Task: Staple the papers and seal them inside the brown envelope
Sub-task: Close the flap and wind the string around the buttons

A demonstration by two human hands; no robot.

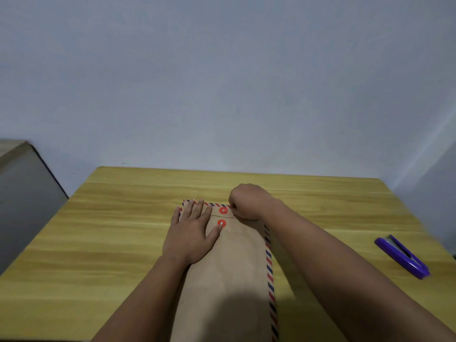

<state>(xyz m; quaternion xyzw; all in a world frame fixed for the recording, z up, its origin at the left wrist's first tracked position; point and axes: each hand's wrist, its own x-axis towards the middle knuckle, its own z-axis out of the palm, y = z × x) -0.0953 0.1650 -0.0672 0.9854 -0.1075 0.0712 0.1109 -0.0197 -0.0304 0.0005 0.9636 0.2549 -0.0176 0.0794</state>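
Nearest the camera, at bottom centre of the frame: two bare forearms reaching in over the lower end of a brown envelope (229,280), flat on a yellow wooden table (111,243) and running lengthwise away toward mid-frame, with red-and-blue striping along its right edge and far end. Right of centre, well apart from the envelope near the right edge of the frame: a purple stapler (402,256), lying on the table. Further up, at centre: left hand (191,233) laid flat on the envelope's upper left part, fingers straight and spread, thumb tip just beside the lower red button (221,223). Just beyond that, the flap folded down, with an upper red button (223,210) on it. At the envelope's far right corner: right hand (249,201), fingers curled, pinching at something thin beside the upper button, seemingly the closing string (228,210), too fine to confirm. Past the far end: a loose bit of pale thread (195,195) on the table. Papers not visible. Farthest off: a grey box-like shape (22,193) at mid-left and a pale blue-grey wall (222,82) filling the upper frame.
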